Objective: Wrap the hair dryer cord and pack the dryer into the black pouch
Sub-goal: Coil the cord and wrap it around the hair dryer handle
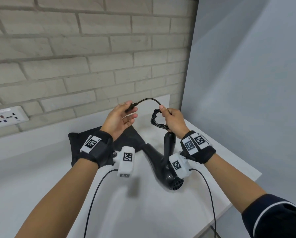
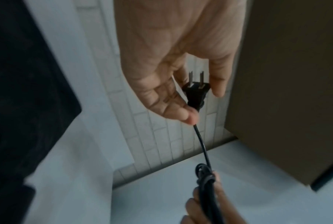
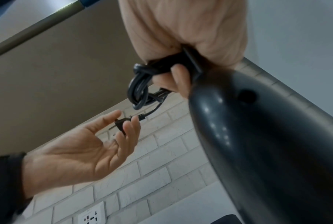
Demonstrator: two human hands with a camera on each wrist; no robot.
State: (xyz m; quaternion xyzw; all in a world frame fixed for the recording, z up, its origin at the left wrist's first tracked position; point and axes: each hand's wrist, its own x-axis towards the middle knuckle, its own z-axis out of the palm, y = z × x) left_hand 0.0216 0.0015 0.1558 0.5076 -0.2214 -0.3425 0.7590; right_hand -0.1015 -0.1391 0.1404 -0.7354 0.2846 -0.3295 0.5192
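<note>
A black hair dryer (image 1: 166, 162) hangs handle-up over the white counter (image 1: 40, 169), its rear grille toward me. My right hand (image 1: 168, 117) grips the coiled cord bundle (image 1: 155, 120) at the top of the dryer handle (image 3: 257, 136); the loops (image 3: 139, 91) stick out beside the fingers. A short free length of cord (image 1: 149, 99) arcs left to the two-pin plug (image 2: 195, 92), which my left hand (image 1: 131, 110) pinches between thumb and fingertips. The black pouch (image 1: 85, 140) lies flat on the counter beneath my left wrist.
A brick wall (image 1: 92, 57) stands close behind the counter, with a wall socket (image 1: 6, 116) at the left. A grey partition (image 1: 246, 83) closes off the right side. The counter's front right edge (image 1: 238, 194) runs diagonally. Wrist-camera cables (image 1: 92, 200) hang below my arms.
</note>
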